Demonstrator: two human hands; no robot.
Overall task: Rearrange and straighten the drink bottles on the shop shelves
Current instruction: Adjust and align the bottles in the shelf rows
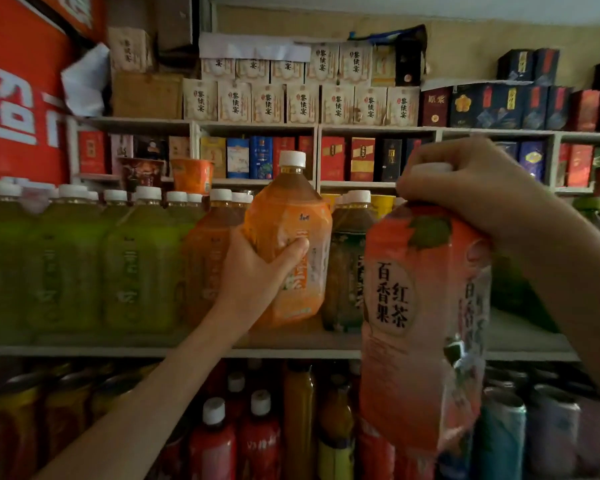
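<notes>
My left hand [257,271] grips the body of a large orange-labelled tea bottle [291,216] with a white cap, held a little above the middle shelf [174,349] and tilted slightly right. My right hand [465,188] is closed over the cap of a big pink-red labelled tea bottle [420,323], which hangs in front of the shelf, close to the camera. A row of green-labelled bottles [66,265] stands on the shelf to the left. Another orange bottle [205,265] and a dark green-labelled bottle [345,268] flank the lifted one.
Below, a lower shelf holds red-labelled bottles [236,441], amber ones and cans [499,434]. Above are shelves of boxed goods [302,102] and two instant-noodle cups [191,174]. A red sign [18,98] covers the upper left wall.
</notes>
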